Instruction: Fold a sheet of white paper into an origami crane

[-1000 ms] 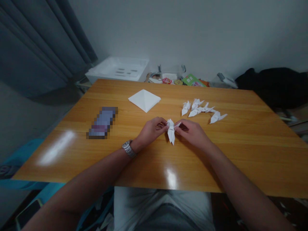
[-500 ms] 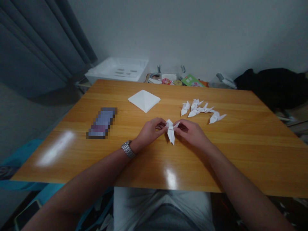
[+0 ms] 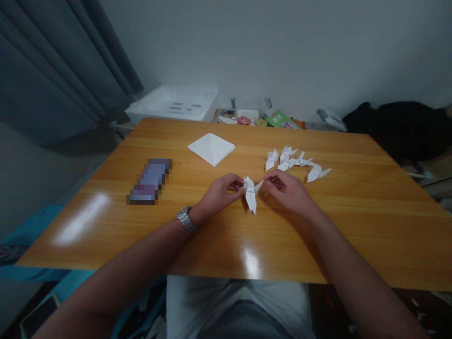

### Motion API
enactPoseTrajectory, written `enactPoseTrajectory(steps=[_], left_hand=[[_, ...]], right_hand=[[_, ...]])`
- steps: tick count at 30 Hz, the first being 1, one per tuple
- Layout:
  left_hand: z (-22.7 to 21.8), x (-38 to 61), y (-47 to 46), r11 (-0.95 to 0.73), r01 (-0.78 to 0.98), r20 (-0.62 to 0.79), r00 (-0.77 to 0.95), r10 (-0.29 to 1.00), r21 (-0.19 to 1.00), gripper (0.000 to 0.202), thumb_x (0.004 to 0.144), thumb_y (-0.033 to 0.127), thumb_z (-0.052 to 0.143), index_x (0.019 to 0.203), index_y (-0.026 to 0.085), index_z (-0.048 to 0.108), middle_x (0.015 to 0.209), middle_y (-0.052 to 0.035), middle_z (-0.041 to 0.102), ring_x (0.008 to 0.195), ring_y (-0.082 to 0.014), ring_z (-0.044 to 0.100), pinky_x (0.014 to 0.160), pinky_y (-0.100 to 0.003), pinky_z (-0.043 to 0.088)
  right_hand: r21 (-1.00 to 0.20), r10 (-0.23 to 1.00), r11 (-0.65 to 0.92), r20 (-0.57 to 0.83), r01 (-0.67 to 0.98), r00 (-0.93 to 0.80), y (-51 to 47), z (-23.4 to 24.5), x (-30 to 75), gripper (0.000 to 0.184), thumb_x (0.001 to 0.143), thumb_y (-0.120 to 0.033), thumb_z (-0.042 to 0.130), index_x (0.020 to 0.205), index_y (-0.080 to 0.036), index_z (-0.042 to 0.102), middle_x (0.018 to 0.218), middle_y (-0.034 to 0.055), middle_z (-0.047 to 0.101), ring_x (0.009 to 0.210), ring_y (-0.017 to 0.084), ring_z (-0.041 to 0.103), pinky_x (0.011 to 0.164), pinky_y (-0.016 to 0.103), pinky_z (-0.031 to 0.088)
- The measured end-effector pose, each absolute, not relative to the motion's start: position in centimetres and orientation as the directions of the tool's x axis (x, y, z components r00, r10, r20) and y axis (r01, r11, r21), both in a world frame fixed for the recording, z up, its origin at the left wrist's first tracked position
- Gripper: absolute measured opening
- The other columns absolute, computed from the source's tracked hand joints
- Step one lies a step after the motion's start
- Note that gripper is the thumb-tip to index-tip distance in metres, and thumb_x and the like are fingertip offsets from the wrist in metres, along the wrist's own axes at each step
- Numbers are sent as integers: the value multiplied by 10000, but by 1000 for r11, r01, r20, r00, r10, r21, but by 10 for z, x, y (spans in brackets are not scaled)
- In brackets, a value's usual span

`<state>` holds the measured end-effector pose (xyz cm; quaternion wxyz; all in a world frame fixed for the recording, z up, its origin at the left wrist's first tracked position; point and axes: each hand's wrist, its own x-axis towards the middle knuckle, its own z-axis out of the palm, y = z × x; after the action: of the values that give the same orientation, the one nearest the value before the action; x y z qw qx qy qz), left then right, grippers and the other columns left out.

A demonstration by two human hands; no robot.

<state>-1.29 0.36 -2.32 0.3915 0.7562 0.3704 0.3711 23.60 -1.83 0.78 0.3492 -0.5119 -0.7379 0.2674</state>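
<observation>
A white folded paper crane [image 3: 250, 195] is held just above or on the wooden table in front of me; I cannot tell whether it touches the wood. My left hand [image 3: 222, 192], with a metal watch [image 3: 187, 220] on its wrist, pinches the crane's left side between thumb and fingers. At the other side, my right hand [image 3: 285, 188] has curled fingers, and its fingertips meet the thin pointed end sticking out to the right. Beyond the right hand stand several finished paper cranes [image 3: 287, 162] in a loose group.
A folded white paper sheet [image 3: 212, 149] lies toward the back of the table [image 3: 353, 226]. To the left is a phone [image 3: 149, 181], blurred out. Past the far edge are a white plastic tray [image 3: 173, 103], a green packet [image 3: 281, 119] and a dark cloth [image 3: 399, 125].
My right hand has shifted a little right, from the crane's body out to its pointed tip. The left hand keeps its hold in nearly the same place.
</observation>
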Motion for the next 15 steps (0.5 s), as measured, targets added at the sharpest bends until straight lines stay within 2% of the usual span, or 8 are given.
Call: enactPoseTrajectory(steps=[5,7,10,15], left_hand=[[-22,-15,4,-429,334,269,431,861,839,151,918,323,679,943,174,668,930,-37,729,816,-140,704,759,-255,596],[-21,-16,5,-426,359,265,417,869,831,154,914,327,682,943,176,669,925,-35,728,814,-142,703,747,-253,591],[-21,-17,7,-420,378,262,403,877,825,161,917,332,678,951,174,671,908,-36,722,806,-143,699,737,-252,585],[-21,-20,11,-429,405,291,359,887,807,157,918,330,674,964,180,673,908,-35,727,792,-140,693,722,-248,579]], right_hand=[[-668,928,253,372,700,20,-7,6,261,130,904,-319,572,945,-222,649,896,63,704,760,220,640,704,356,497],[-651,900,178,411,738,145,-3,8,276,143,891,-347,597,955,-225,634,838,49,673,726,218,613,673,345,472],[-552,850,39,456,833,263,1,11,301,201,848,-378,637,979,-228,618,735,16,588,680,228,560,676,363,442],[-477,796,-142,465,867,387,0,14,334,285,808,-417,658,1003,-241,546,768,43,551,760,291,559,739,433,451]])
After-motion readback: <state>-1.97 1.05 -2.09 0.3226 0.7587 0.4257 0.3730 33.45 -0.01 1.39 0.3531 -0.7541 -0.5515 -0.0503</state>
